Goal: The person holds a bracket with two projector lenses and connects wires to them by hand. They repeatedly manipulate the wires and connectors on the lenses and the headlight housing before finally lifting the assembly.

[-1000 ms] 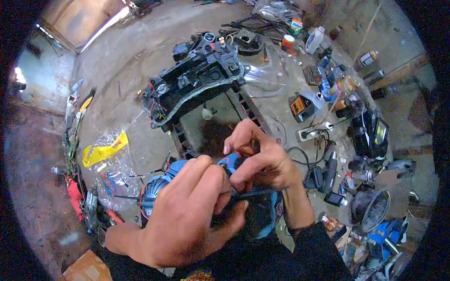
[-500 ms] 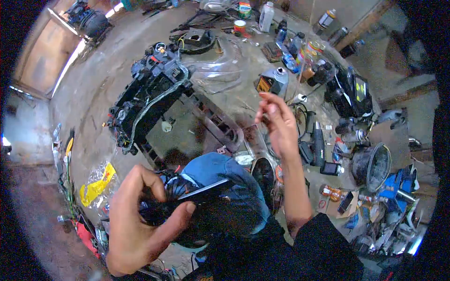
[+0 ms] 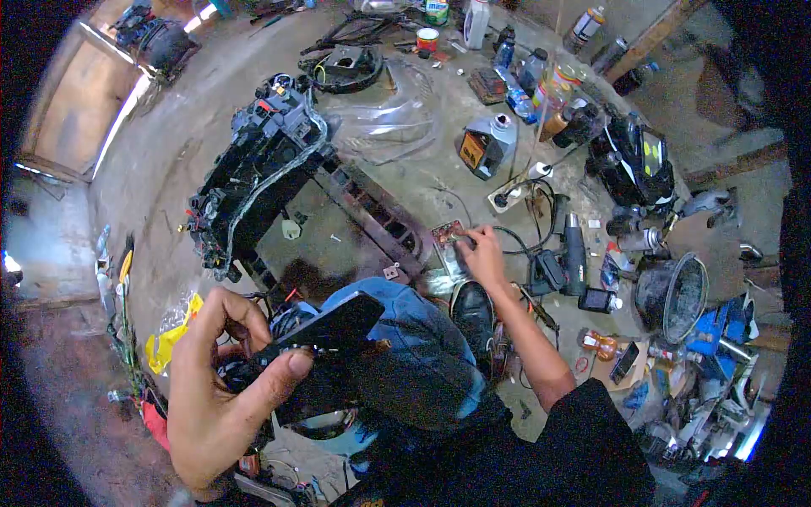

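Close to the camera, my left hand [image 3: 224, 384] pinches a flat black plastic piece [image 3: 342, 325] between thumb and fingers, over my jeans-clad leg. Small metallic details show near the thumb. My right hand [image 3: 484, 258] reaches down to the floor beside my shoe [image 3: 471, 308], its fingers drawn together over a small reddish packet [image 3: 448, 232]. What those fingertips hold is too small to make out. A black headlamp housing [image 3: 262, 182] rests on the floor ahead, to the left of my right hand.
A power strip [image 3: 509, 196], a heat gun [image 3: 574, 262] and a grey bottle [image 3: 488, 148] stand or lie beyond my right hand. Several bottles and cans cluster farther back. A black bucket [image 3: 670, 296] sits at right. A clear lens cover [image 3: 380, 114] lies behind the housing.
My right hand has moved down from the air to the reddish packet on the floor. My left hand has shifted slightly left and tilted the black piece, showing its broad face.
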`<state>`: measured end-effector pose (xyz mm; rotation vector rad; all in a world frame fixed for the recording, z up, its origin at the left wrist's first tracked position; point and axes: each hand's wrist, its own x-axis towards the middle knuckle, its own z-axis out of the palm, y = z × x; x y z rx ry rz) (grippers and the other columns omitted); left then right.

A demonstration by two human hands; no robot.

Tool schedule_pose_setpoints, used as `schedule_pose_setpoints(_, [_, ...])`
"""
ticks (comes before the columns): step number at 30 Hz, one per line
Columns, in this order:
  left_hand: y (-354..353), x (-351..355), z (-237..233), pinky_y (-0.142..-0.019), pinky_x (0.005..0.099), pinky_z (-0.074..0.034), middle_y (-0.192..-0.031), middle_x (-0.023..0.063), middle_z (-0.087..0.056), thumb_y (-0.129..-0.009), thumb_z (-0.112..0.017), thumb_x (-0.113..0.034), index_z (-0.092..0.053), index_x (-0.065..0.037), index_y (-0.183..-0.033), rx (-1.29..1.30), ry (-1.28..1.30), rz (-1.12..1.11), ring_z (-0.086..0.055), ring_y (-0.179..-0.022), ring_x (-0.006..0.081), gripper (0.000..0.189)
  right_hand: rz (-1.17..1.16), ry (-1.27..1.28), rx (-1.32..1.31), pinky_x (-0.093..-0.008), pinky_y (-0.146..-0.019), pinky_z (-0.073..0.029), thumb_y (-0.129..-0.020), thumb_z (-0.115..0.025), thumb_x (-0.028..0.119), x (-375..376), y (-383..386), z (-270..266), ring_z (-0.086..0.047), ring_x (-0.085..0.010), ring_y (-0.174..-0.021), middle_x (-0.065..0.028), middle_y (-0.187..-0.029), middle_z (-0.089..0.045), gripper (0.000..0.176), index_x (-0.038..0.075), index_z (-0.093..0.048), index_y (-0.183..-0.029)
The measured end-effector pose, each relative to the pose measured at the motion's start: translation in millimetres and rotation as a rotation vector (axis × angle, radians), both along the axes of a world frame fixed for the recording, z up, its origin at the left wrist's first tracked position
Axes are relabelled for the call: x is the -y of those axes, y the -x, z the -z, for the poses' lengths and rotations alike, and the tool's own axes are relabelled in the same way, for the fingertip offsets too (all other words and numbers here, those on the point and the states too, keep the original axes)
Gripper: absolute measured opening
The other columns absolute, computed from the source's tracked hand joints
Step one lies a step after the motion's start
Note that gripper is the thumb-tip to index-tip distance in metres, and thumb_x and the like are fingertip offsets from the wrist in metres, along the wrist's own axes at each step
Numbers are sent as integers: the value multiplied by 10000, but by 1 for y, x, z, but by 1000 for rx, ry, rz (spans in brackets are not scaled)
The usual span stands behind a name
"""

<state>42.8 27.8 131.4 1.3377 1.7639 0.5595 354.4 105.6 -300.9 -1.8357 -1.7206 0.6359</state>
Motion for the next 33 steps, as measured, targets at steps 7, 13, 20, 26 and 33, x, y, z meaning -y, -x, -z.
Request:
schedule_pose_setpoints(7, [24, 18, 5, -800, 279, -481, -933, 35, -583, -927, -753, -141, -604, -2, -1074, 141, -101, 4, -560, -867, 107, 251, -114, -167, 208, -456, -921, -495, -835, -790, 146, -24, 18, 19, -604, -355, -1047, -134, -1054, -655, 251, 114, -803, -1084])
schedule_pose_setpoints(13, [47, 32, 8, -897, 331, -523, -1057, 115, -716, -966, -677, -42, -674, 11, -1103, 35, -159, 13, -685, -955, 200, 147, -273, -187, 272, -494, -817, -524, -830, -772, 185, -34, 18, 10, -650, -393, -941, -192, -1048, -668, 199, 112, -789, -1014])
schedule_pose_setpoints(20, [75, 43, 24, -898, 426, -571, -1071, 173, -732, -956, -681, -41, -679, -15, -1149, -13, -394, 210, -728, -1007, 365, 195, -276, -46, 516, -523, -935, -480, -860, -696, 162, -51, 6, 51, -579, -384, -1138, -161, -1206, -607, 289, 90, -721, -1138])
schedule_pose_setpoints(26, [81, 44, 28, -939, 396, -562, -1098, 153, -752, -932, -729, -93, -708, -46, -1145, 61, -356, 220, -738, -1040, 328, 219, -358, -45, 529, -458, -946, -492, -880, -723, 208, -42, 16, 13, -631, -339, -1085, -152, -1162, -669, 321, 54, -724, -1161])
schedule_pose_setpoints(33, [86, 33, 43, -924, 446, -563, -1062, 161, -725, -948, -724, -139, -678, -54, -1131, 74, -423, 364, -709, -1025, 378, 208, -154, -17, -207, -364, -919, -497, -950, -731, 255, -40, -38, 37, -656, -237, -1007, -104, -1090, -713, 327, 14, -727, -1170])
